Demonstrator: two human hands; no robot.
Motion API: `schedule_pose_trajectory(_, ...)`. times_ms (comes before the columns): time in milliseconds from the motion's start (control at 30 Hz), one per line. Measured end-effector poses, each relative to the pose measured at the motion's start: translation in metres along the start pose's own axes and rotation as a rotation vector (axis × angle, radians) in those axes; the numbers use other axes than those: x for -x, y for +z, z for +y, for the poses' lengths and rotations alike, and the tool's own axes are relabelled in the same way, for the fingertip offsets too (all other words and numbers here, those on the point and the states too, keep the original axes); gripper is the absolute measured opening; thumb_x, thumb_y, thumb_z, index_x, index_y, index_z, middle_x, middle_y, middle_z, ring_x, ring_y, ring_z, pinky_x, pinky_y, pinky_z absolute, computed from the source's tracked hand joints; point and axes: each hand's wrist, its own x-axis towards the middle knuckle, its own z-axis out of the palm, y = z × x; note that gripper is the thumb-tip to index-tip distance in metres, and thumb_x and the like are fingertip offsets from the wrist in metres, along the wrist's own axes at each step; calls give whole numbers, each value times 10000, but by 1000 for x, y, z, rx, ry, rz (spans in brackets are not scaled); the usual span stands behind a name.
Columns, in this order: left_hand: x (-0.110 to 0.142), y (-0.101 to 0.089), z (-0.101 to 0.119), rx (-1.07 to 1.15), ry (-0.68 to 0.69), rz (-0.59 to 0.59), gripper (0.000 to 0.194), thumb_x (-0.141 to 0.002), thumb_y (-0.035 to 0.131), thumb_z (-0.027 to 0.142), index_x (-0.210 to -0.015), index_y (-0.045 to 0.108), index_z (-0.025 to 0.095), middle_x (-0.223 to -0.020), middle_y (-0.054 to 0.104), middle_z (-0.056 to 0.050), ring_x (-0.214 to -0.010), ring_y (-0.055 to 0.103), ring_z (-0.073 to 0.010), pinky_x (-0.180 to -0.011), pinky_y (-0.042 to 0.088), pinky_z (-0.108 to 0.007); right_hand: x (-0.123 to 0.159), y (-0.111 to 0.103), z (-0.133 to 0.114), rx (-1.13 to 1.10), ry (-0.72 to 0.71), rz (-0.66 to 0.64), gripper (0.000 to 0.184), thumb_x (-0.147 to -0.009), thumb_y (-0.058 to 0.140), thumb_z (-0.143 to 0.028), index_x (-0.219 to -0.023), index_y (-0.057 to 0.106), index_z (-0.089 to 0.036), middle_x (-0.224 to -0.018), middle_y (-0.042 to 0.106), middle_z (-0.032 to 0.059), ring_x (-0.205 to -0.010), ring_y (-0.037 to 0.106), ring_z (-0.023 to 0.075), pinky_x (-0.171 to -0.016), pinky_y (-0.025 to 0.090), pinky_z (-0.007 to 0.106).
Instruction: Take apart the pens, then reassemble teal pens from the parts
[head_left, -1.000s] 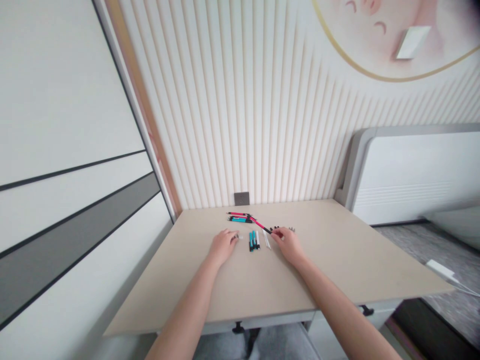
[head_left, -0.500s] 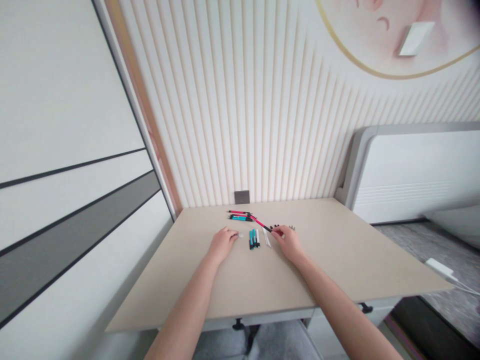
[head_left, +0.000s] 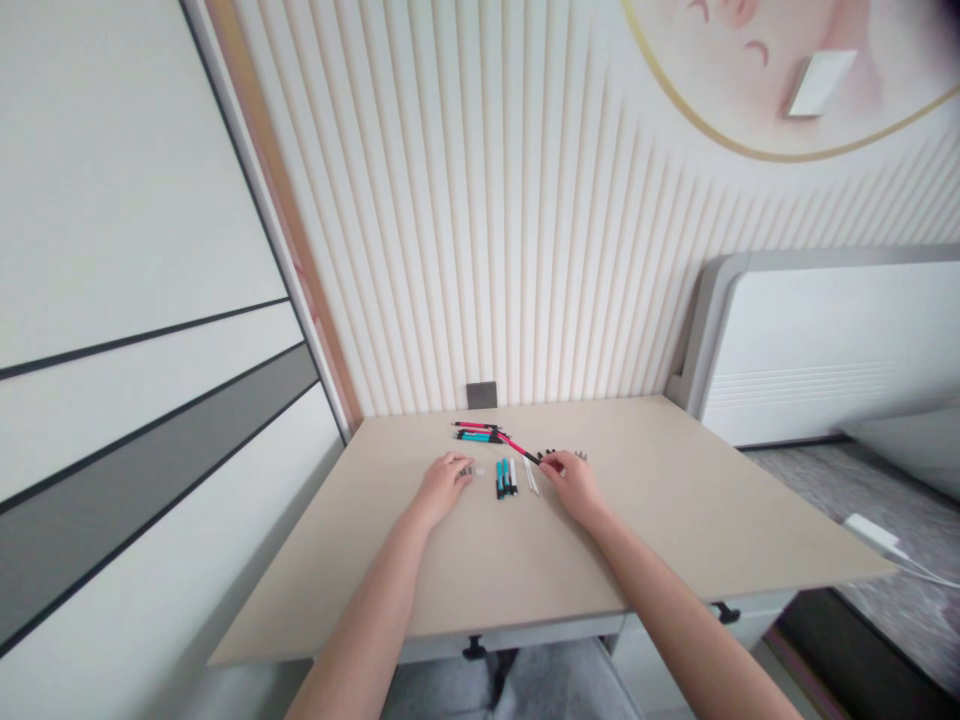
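My right hand point(head_left: 576, 484) pinches the black end of a red and black pen point(head_left: 517, 447), which slants away to the left over the table. My left hand point(head_left: 442, 487) hovers with its fingers apart around small dark grey parts point(head_left: 466, 470), too tiny to make out. Beside these lie small whitish pieces point(head_left: 481, 471). Between the hands, blue and black pen barrels point(head_left: 502, 478) and a white one point(head_left: 514, 477) lie side by side. Thin white refill-like sticks point(head_left: 531, 478) rest close to my right hand.
Farther back lies a group of blue, red and black pens point(head_left: 478, 435). Small black parts point(head_left: 550, 453) and grey parts point(head_left: 581, 455) are behind my right hand. The beige table point(head_left: 525, 570) meets a ribbed wall with a dark socket point(head_left: 481, 395).
The fingers of my left hand have loosened and shifted slightly left, showing more of the small dark parts. My right hand keeps hold of the red pen in nearly the same place.
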Motion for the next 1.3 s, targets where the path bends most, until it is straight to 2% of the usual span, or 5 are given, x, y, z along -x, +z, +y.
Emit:
schedule_pose_trajectory(200, -5, 3, 0, 9, 60, -44, 227, -915, 532, 219, -1048, 716, 220, -1105, 677, -66, -1007, 591, -206, -953, 432, -345, 0, 0, 1, 14, -14, -2, 224, -851, 524, -302, -870, 716, -189, -862, 714, 66, -793, 625, 204, -758, 445, 298)
schedule_pose_trajectory(500, -4, 3, -3, 35, 79, -28, 225, -904, 520, 166, -954, 739, 190, -1022, 696, -76, -983, 601, -207, -928, 446, -329, 0, 1, 4, -7, -12, -5, 238, -848, 518, -321, -865, 713, -186, -867, 712, 69, -784, 622, 204, -755, 444, 300)
schedule_pose_trajectory(833, 2, -4, -3, 79, 45, -33, 204, -883, 548, 155, -961, 733, 190, -1029, 716, -71, -989, 625, -213, -939, 447, -341, 0, 2, 4, -8, 0, 0, 239, -844, 519, -320, -861, 716, -187, -862, 713, 64, -778, 621, 198, -748, 438, 298)
schedule_pose_trajectory(1067, 3, -1, -4, 81, 119, -15, 227, -889, 526, 149, -937, 743, 197, -1017, 719, -65, -975, 619, -216, -926, 443, -344, 0, 1, 4, -8, 10, -9, 244, -844, 516, -324, -863, 714, -181, -857, 710, 69, -781, 615, 203, -741, 434, 300)
schedule_pose_trajectory(1300, 2, 7, -8, 75, 128, 2, 262, -903, 494, 150, -956, 746, 200, -1008, 701, -71, -965, 591, -215, -912, 443, -345, 0, 2, 7, -34, -3, 4, 242, -836, 518, -337, -851, 710, -191, -856, 705, 67, -776, 612, 205, -739, 429, 306)
